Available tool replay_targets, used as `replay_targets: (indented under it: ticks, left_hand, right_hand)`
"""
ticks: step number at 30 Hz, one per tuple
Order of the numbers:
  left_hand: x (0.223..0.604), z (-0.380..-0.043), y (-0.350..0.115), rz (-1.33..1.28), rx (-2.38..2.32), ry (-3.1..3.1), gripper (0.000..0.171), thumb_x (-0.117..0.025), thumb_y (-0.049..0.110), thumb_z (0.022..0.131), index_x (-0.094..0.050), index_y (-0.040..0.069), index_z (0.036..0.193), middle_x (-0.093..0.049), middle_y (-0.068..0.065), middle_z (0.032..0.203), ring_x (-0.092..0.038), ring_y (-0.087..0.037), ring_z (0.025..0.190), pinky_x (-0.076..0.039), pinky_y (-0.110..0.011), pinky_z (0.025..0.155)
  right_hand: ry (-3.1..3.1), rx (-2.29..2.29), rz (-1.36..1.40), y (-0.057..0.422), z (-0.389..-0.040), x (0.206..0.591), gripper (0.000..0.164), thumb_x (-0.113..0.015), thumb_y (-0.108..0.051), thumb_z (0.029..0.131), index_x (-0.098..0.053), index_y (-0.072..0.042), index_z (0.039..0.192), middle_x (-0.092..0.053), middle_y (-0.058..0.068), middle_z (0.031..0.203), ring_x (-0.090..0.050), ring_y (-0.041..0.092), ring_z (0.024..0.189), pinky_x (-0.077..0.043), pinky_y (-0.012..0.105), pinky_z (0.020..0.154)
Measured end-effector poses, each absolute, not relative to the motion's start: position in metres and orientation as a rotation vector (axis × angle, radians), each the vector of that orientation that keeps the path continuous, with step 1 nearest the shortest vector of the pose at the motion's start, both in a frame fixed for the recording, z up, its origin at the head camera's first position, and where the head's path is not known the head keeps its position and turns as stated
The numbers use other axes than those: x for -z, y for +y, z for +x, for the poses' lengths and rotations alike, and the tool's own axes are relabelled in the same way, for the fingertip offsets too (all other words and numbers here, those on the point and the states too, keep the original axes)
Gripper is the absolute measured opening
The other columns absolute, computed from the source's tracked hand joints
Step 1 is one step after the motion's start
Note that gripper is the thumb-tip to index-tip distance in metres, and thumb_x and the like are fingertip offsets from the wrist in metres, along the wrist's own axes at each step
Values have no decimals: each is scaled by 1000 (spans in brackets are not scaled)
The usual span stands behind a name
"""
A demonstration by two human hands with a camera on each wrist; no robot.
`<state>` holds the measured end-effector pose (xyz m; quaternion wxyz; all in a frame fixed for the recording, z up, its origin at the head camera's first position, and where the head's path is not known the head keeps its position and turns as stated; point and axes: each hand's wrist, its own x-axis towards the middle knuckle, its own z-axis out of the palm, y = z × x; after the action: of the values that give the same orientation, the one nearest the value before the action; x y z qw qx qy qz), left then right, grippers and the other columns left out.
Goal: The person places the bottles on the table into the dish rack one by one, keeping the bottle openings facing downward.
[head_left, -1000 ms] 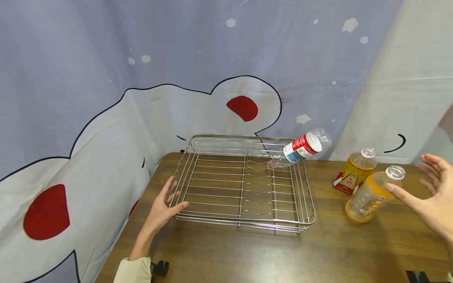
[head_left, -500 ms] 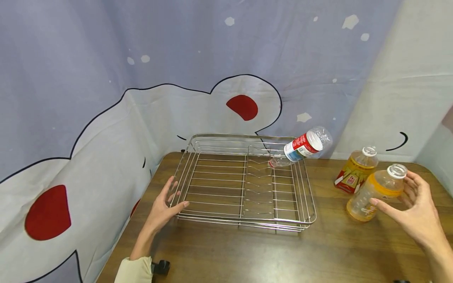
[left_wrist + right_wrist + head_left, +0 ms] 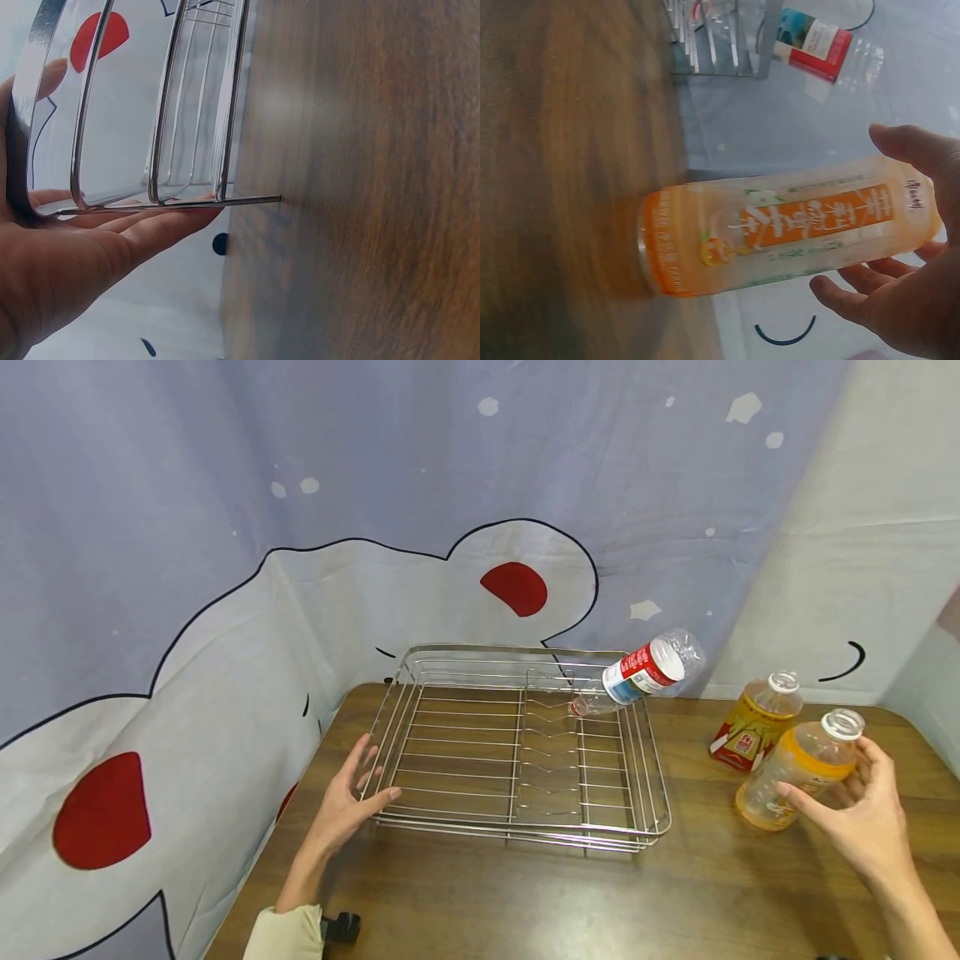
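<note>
My left hand (image 3: 341, 806) holds the left front corner of a metal wire dish rack (image 3: 516, 752), its thumb over the rim and its fingers along the outer side. In the left wrist view the rim passes between thumb and palm of the left hand (image 3: 90, 251). My right hand (image 3: 862, 818) is spread around an orange-labelled clear plastic bottle (image 3: 798, 772), which stands uncapped on the table. In the right wrist view, the right hand's thumb (image 3: 911, 142) lies apart from the orange-labelled bottle (image 3: 795, 229), and the fingers extend along its other side.
A red-and-yellow-labelled bottle (image 3: 753, 722) stands just behind the orange one. Another bottle (image 3: 637, 675) with a red and blue label leans neck-down over the rack's back right corner. A patterned curtain (image 3: 420, 460) closes off the back and left of the wooden table (image 3: 555, 902).
My right hand has come in from the right to the orange-labelled bottle, its thumb now in front of it and its fingers behind. The left hand has stayed on the dish rack.
</note>
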<state>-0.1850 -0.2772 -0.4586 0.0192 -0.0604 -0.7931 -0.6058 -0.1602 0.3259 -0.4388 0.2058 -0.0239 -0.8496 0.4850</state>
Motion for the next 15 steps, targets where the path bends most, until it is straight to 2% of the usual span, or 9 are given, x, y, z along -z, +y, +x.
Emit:
replay_targets:
  ticks: [3, 6, 12, 15]
  left_hand:
    - [459, -185, -278, -192, 1866, -2471, 95, -74, 8, 87, -13, 18, 160, -22, -24, 158, -36, -48, 136, -47, -43, 97]
    - [459, -184, -279, -196, 1855, -2481, 95, -73, 9, 88, -13, 19, 160, -23, -25, 158, -37, -48, 135, -47, -41, 95]
    - [459, -185, -279, -213, 1870, -2472, 95, -72, 8, 88, -12, 20, 160, -22, -25, 158, -36, -49, 136, -47, -41, 95]
    - [459, -184, -279, -220, 1879, -2464, 94, -72, 8, 88, -12, 19, 160, -21, -25, 158, -35, -49, 136, -45, -48, 99]
  right_hand:
    - [-2338, -1350, -65, 324, -163, 444, 101, -77, 5, 81, -15, -23, 155, -38, -2, 142, -41, 4, 128, -35, 4, 95]
    - [-2322, -1368, -103, 323, -165, 450, 98, -78, 5, 81, -18, -23, 154, -38, -14, 133, -45, 2, 123, -37, 4, 93]
    - [-2365, -1385, -174, 323, -167, 464, 91, -78, -2, 83, -21, -24, 151, -38, -19, 126, -43, -2, 122, -38, 2, 87]
    - [-2389, -1387, -163, 324, -168, 472, 86, -78, -5, 84, -25, -30, 147, -40, -22, 123, -43, -8, 116, -37, 1, 85]
